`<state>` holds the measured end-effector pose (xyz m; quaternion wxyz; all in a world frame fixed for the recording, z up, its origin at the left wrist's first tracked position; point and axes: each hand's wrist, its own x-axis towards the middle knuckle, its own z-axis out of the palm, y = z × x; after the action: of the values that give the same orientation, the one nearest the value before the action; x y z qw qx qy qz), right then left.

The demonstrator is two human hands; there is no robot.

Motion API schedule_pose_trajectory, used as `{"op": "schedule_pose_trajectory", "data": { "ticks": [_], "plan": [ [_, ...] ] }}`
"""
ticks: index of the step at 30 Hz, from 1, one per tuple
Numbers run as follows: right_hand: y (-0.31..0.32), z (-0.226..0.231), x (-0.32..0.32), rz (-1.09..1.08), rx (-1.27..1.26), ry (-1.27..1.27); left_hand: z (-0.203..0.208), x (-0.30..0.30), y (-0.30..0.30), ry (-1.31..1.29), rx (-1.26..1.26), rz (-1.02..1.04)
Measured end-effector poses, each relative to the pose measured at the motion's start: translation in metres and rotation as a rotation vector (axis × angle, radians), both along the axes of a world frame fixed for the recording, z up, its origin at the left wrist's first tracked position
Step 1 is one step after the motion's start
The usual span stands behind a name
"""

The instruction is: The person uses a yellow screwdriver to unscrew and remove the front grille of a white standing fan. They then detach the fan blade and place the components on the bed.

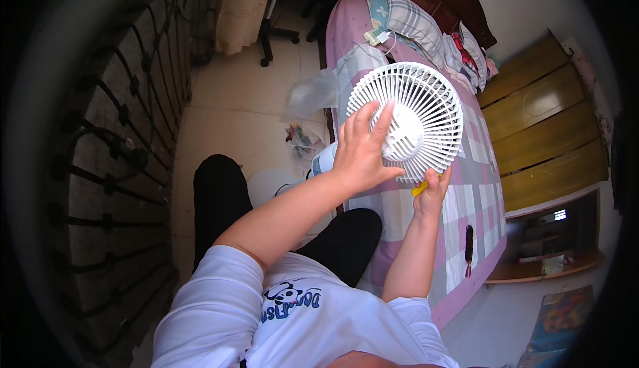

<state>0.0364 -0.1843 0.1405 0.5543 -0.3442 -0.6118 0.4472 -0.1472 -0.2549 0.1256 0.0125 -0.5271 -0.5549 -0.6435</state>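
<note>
A round white fan head [441, 125] with a slatted grille and a central motor housing is held up in front of me, over the bed's edge. My left hand [359, 151] lies across the near side of the housing with its fingers and thumb spread apart. At the lower rim, my right hand [431, 193] has its fingers closed around the edge of the grille. A small yellow piece [419, 189] pokes out beside the right fingers; its kind is partly hidden. The far face of the fan cannot be seen.
The bed [459, 215] has a checkered pink and grey cover, with striped pillows [413, 18] at its head. A dark brush [469, 249] lies on it. Clear plastic bags [303, 143] sit on the tiled floor. Metal bars [126, 111] line the left side.
</note>
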Motion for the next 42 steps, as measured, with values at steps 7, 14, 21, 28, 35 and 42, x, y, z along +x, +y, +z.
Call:
{"op": "schedule_pose_trajectory", "data": {
  "ticks": [7,14,21,28,35,42],
  "plan": [
    [0.003,0.000,0.005,-0.017,-0.018,-0.014,0.010,-0.039,0.012,0.195,0.095,-0.237],
    [-0.001,0.006,-0.006,-0.016,0.013,-0.025,0.010,-0.049,0.012,0.219,0.116,-0.242],
    [-0.014,0.014,-0.017,-0.095,-0.009,-0.059,0.022,-0.044,0.001,0.331,-0.023,-0.121],
    [-0.033,0.016,-0.048,-0.126,0.041,0.041,0.035,-0.076,0.006,0.330,-0.135,-0.229],
    [-0.033,0.014,-0.058,-0.148,0.064,0.041,0.037,-0.088,0.007,0.376,-0.127,-0.213],
    [-0.034,0.015,-0.054,-0.136,0.078,0.024,0.033,-0.087,0.010,0.415,-0.078,-0.213]
  ]
}}
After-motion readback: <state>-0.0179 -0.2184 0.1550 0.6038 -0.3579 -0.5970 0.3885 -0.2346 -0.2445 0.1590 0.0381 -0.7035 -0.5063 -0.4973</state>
